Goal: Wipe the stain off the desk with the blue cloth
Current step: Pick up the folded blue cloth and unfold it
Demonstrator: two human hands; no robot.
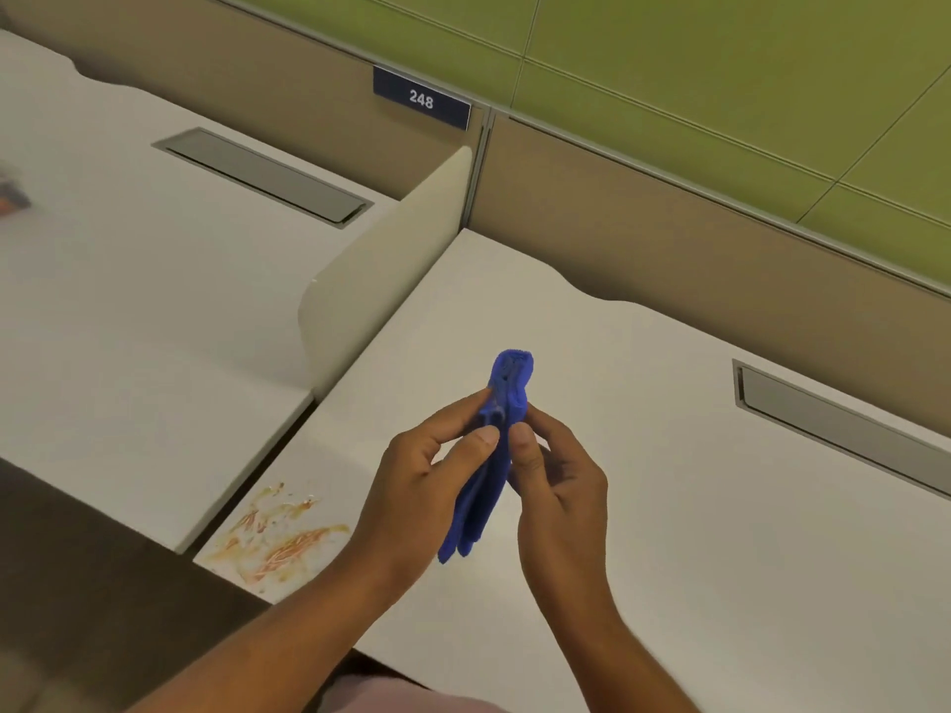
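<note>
A blue cloth [507, 393], folded into a narrow bundle, is held upright above the white desk [669, 506]. My left hand [417, 486] pinches it from the left and my right hand [558, 481] pinches it from the right, thumbs nearly touching. Its lower end hangs down between my palms. An orange-brown smeared stain [280, 537] lies on the desk's front left corner, to the left of my left wrist and apart from the cloth.
A cream divider panel [391, 259] separates this desk from the neighbouring desk [128, 280] on the left. Grey cable flaps [844, 429] [262, 175] are set into both desks. A brown partition with a "248" plate [421, 99] runs along the back.
</note>
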